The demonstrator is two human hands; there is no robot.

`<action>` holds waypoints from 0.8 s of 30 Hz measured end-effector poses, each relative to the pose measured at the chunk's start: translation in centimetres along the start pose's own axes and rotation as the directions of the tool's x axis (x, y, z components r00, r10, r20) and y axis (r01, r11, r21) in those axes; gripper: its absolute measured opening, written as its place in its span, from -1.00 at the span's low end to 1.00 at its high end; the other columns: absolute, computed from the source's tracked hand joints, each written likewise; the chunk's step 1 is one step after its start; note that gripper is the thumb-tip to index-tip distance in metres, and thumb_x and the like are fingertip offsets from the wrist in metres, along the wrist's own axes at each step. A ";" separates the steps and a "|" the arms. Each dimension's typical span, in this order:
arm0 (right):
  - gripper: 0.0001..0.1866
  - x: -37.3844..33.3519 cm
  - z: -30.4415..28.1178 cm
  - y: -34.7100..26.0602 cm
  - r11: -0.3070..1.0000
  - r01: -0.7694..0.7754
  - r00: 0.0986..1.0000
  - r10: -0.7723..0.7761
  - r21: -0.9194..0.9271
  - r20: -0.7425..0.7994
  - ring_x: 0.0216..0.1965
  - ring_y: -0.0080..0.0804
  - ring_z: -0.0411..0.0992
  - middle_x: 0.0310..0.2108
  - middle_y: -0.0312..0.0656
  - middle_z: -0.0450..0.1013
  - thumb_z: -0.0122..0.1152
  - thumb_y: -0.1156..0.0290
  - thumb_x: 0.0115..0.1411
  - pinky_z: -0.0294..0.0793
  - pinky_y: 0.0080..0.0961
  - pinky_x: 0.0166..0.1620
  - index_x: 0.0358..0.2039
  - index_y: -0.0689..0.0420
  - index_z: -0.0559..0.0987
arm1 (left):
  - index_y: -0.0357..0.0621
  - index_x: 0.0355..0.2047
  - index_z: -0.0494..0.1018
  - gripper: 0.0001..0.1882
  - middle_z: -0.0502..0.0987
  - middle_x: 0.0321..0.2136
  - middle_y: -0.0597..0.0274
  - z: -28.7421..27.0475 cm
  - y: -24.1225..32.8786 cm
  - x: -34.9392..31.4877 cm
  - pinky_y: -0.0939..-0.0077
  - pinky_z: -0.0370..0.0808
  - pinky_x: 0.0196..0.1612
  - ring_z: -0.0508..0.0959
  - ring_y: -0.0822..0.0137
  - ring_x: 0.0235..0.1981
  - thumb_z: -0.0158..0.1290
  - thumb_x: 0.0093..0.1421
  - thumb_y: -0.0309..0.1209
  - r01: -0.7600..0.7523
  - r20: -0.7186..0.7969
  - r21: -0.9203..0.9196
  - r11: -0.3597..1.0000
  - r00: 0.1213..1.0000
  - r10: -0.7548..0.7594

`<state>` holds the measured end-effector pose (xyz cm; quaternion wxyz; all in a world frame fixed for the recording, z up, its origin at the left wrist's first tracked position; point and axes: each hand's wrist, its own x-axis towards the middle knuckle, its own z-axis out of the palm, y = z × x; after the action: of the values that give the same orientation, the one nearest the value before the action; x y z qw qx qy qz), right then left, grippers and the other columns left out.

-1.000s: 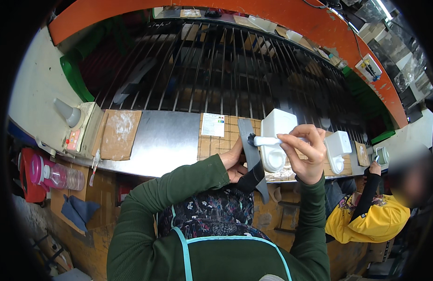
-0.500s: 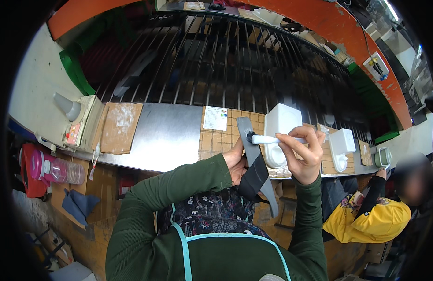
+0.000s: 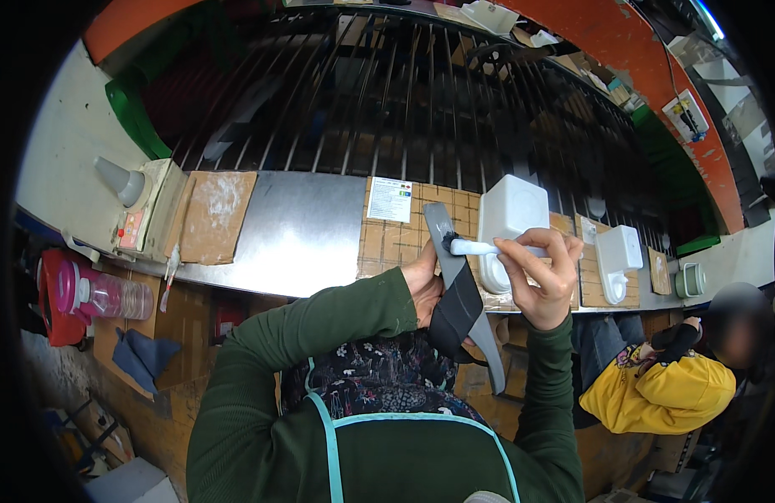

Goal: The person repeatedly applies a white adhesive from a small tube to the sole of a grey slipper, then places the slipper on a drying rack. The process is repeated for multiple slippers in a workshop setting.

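Over the past second, a co-worker in yellow (image 3: pixel 672 390) has drawn a hand back from the metal workbench (image 3: pixel 308 226), while a gray sandal with a black strap (image 3: pixel 458 303) has swung its lower end outward at the bench's near edge. The left hand (image 3: pixel 422 285) grips the sandal near a white pot (image 3: pixel 515 208); the right hand (image 3: pixel 544 275) pinches a white brush (image 3: pixel 475 248), dark bristles against the sole.

Through the head view, I see a worktop (image 3: pixel 308 226) of shiny metal. Behind it there lie many dark metal bars (image 3: pixel 379 126), bordered by a chipped orange beam (image 3: pixel 714 168) and a green side piece (image 3: pixel 136 126). A bright light tube (image 3: pixel 709 18) is visible at the upper right, and the floor (image 3: pixel 622 459) looks brown.
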<state>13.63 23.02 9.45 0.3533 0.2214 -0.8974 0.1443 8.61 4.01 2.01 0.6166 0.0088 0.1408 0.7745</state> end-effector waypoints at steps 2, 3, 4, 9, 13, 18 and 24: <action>-0.69 -0.2 0.1 0.0 1.000 -0.001 1.000 0.001 -0.005 -0.001 -0.46 -0.54 0.30 -0.43 -0.39 0.42 0.42 0.44 -0.11 0.00 -0.41 -0.25 -0.26 -0.09 0.69 | -0.07 0.07 0.29 -0.15 0.50 -0.14 0.02 0.1 -0.1 -0.1 -0.37 0.47 -0.07 0.57 0.08 -0.07 -0.49 0.17 0.39 0.004 -0.072 0.019 1.000 0.997 -0.003; -0.69 -0.3 0.2 0.0 1.000 -0.003 1.000 0.003 -0.005 0.000 -0.46 -0.54 0.30 -0.43 -0.39 0.42 0.42 0.44 -0.11 0.00 -0.41 -0.25 -0.26 -0.09 0.69 | -0.06 0.07 0.29 -0.14 0.50 -0.14 0.02 0.2 -0.1 -0.1 -0.39 0.46 -0.06 0.57 0.07 -0.07 -0.49 0.17 0.40 0.013 -0.102 0.061 0.998 0.995 -0.006; -0.69 -0.4 0.2 0.0 1.000 -0.005 1.000 0.005 -0.006 0.001 -0.46 -0.53 0.30 -0.43 -0.39 0.42 0.42 0.44 -0.11 0.00 -0.41 -0.25 -0.26 -0.09 0.69 | -0.06 0.07 0.28 -0.14 0.49 -0.13 0.01 0.2 -0.1 -0.1 -0.40 0.45 -0.06 0.56 0.06 -0.06 -0.49 0.16 0.40 0.013 -0.157 0.061 0.998 0.988 -0.003; -0.68 -0.9 0.4 0.0 1.000 -0.010 1.000 0.010 -0.004 0.000 -0.46 -0.52 0.29 -0.41 -0.38 0.42 0.42 0.45 -0.12 0.00 -0.40 -0.25 -0.27 -0.09 0.69 | -0.06 0.09 0.26 -0.11 0.46 -0.11 -0.01 0.2 -0.2 -0.1 -0.46 0.42 -0.06 0.54 -0.01 -0.04 -0.50 0.13 0.43 0.009 -0.178 0.073 0.997 0.984 0.005; -0.67 -1.1 0.4 0.0 1.000 -0.007 1.000 0.007 -0.009 0.003 -0.45 -0.50 0.26 -0.40 -0.38 0.42 0.42 0.45 -0.14 0.00 -0.40 -0.25 -0.27 -0.09 0.69 | -0.07 0.11 0.25 -0.09 0.47 -0.11 -0.02 0.0 -0.1 -0.1 -0.47 0.42 -0.07 0.54 -0.04 -0.04 -0.49 0.12 0.44 0.008 -0.151 0.049 0.999 0.989 0.000; -0.66 -1.4 0.3 -0.1 1.000 -0.007 1.000 0.007 -0.028 0.001 -0.45 -0.49 0.23 -0.40 -0.38 0.42 0.42 0.46 -0.15 0.00 -0.41 -0.25 -0.28 -0.09 0.69 | -0.07 0.13 0.24 -0.07 0.48 -0.10 -0.01 -0.3 -0.1 0.0 -0.48 0.40 -0.06 0.53 -0.04 -0.02 -0.48 0.11 0.45 0.001 -0.127 0.076 0.997 0.992 0.008; -0.66 -1.8 0.2 -0.1 0.999 -0.002 1.000 0.002 -0.041 0.004 -0.46 -0.51 0.23 -0.41 -0.38 0.43 0.43 0.46 -0.16 0.00 -0.41 -0.24 -0.27 -0.09 0.70 | -0.08 0.15 0.23 -0.06 0.47 -0.08 -0.03 -0.4 -0.1 0.1 -0.46 0.41 -0.05 0.54 -0.01 -0.02 -0.48 0.11 0.45 0.042 -0.161 0.056 0.998 0.986 -0.032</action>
<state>14.72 23.35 8.09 0.3557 0.2134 -0.9012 0.1259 8.59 4.00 1.56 0.6171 -0.0379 0.2128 0.7566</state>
